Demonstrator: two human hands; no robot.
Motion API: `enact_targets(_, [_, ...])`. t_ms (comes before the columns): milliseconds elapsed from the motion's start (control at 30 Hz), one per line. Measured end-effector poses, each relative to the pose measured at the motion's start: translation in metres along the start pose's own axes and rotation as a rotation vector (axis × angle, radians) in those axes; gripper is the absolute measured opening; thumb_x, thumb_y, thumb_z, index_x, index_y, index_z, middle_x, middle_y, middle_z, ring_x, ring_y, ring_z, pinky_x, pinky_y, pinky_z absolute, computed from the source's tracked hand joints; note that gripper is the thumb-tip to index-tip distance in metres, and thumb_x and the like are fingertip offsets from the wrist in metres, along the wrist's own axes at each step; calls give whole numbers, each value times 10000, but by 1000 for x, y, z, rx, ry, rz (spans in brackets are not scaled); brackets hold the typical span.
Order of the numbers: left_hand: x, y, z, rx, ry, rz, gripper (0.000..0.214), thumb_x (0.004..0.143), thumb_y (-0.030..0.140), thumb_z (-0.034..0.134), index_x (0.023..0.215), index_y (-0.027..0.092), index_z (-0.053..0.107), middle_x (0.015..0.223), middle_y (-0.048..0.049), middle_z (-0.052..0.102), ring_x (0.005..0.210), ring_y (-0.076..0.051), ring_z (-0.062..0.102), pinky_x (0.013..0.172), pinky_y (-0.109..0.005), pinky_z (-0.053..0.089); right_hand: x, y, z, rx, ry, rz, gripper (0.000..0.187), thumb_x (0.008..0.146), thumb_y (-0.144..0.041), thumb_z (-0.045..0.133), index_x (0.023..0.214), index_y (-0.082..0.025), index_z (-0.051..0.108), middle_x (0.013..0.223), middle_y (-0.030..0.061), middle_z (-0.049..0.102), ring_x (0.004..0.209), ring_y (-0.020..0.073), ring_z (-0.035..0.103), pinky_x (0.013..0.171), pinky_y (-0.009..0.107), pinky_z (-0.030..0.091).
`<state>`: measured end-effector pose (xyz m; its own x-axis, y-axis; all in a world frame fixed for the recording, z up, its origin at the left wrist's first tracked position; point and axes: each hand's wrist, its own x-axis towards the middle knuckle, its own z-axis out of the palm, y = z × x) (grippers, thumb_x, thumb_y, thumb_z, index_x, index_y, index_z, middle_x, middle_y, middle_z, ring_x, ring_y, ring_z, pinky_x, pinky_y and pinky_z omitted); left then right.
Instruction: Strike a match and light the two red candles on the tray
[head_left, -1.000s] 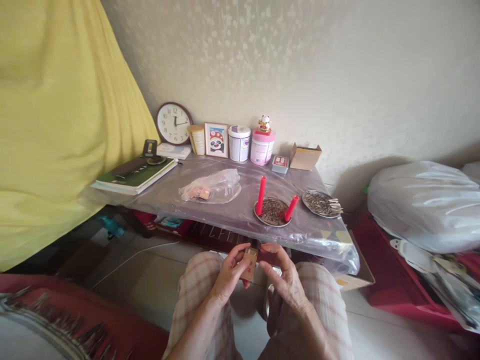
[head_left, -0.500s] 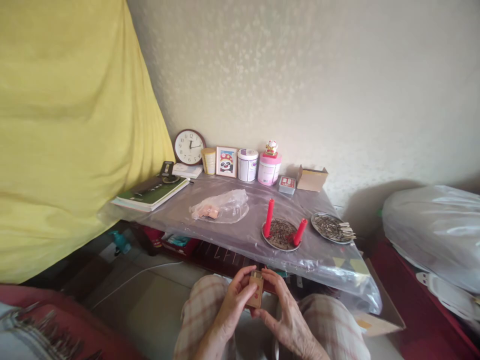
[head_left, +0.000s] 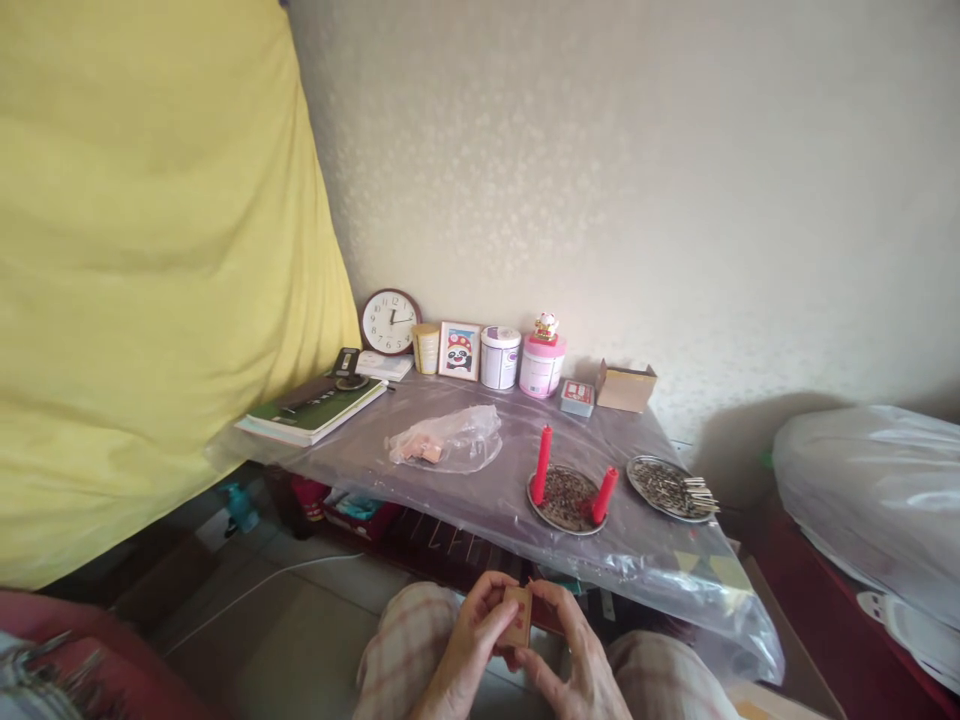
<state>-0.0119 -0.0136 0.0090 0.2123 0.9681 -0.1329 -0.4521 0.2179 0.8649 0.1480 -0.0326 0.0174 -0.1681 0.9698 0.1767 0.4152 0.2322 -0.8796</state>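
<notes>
Low over my lap, my left hand (head_left: 474,625) grips a small tan matchbox (head_left: 517,617) with red marks, thumb across its face. My right hand (head_left: 576,640) spans the box's right side, its index finger at the top end and its thumb near the bottom end. A tiny reddish tip shows by the right index finger, too small to make out. On the table beyond, a metal plate (head_left: 559,522) carries a tall red candle (head_left: 543,465) and a shorter, leaning red candle (head_left: 604,495). Neither shows a flame.
Right of the candles, a second plate (head_left: 637,482) holds dark bits and several pale sticks (head_left: 701,494). A plastic bag (head_left: 469,440) with a pinkish item lies mid-table. Along the back stand a clock (head_left: 391,321), a picture frame (head_left: 459,350), tubs and an open cardboard box (head_left: 625,387).
The view has tilted upward, so the table sits lower in the picture. The matchbox's inner tray, visible at the top end before, no longer shows. Both hands stay around the box.
</notes>
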Motion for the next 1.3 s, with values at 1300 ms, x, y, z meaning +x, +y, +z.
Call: enact_targets(1300, [2, -7, -7, -172, -176, 153, 355, 741, 370, 828, 1019, 172, 728, 1022, -115, 786, 988, -297, 693, 908, -434, 485, 7, -11, 2, 130, 141, 11, 455, 843, -540, 660, 1135, -192, 640, 1123, 121, 740, 1076, 275, 695, 944, 376, 556])
